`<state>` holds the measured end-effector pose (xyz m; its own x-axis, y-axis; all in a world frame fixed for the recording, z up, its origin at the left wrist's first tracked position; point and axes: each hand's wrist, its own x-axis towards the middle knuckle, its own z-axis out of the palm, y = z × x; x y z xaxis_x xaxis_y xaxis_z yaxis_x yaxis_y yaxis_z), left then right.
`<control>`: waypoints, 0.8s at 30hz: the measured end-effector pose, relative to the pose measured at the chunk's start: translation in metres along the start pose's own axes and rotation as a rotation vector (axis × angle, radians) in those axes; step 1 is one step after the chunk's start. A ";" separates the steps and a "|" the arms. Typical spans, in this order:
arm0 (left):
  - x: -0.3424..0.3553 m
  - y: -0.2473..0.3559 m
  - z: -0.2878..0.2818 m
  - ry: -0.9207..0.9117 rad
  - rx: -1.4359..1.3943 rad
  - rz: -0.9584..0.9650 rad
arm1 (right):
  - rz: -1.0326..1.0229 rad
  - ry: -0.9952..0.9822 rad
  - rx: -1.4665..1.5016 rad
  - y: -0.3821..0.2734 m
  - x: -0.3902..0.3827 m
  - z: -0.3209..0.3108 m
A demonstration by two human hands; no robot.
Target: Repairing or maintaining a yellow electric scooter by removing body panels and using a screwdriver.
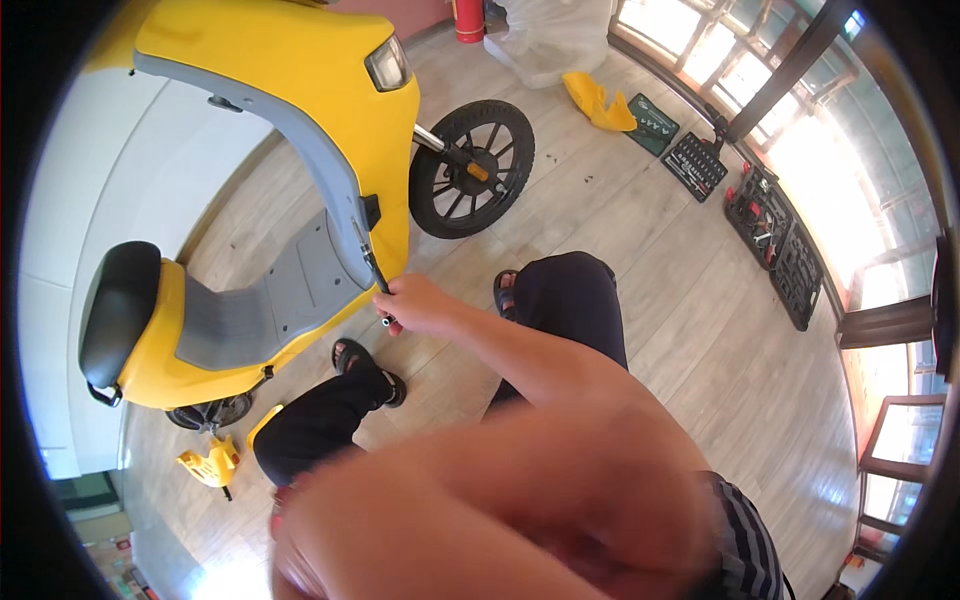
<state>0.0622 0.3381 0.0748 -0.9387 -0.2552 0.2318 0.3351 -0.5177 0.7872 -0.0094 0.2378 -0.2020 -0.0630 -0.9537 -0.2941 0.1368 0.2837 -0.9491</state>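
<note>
The pale plank floor (690,290) bears the yellow scooter (300,265), open tool cases (695,168) and loose yellow panels (603,108).

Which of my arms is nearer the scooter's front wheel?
Right: your right hand grips a dark tool by the scooter, below the front wheel in the picture. Your left arm blurs near the lower edge, farther off, its hand unclear.

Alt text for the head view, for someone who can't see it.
The person's right hand grips a dark-handled tool by a yellow scooter. A blurred arm crosses the foreground; open tool cases and a yellow panel lie on the floor.
</note>
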 end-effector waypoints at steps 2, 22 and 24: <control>0.014 -0.021 -0.022 -0.034 -0.073 -0.012 | 0.023 0.066 0.022 0.024 -0.001 -0.024; 0.010 -0.019 -0.009 -0.024 -0.073 0.219 | 0.098 -0.068 0.012 0.017 -0.015 -0.022; 0.009 -0.017 -0.010 -0.028 -0.073 0.243 | 0.091 -0.078 0.008 0.016 -0.016 -0.021</control>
<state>0.0485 0.3364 0.0583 -0.8316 -0.3567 0.4258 0.5550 -0.5019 0.6634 -0.0271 0.2596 -0.2147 0.0267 -0.9288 -0.3695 0.1461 0.3693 -0.9178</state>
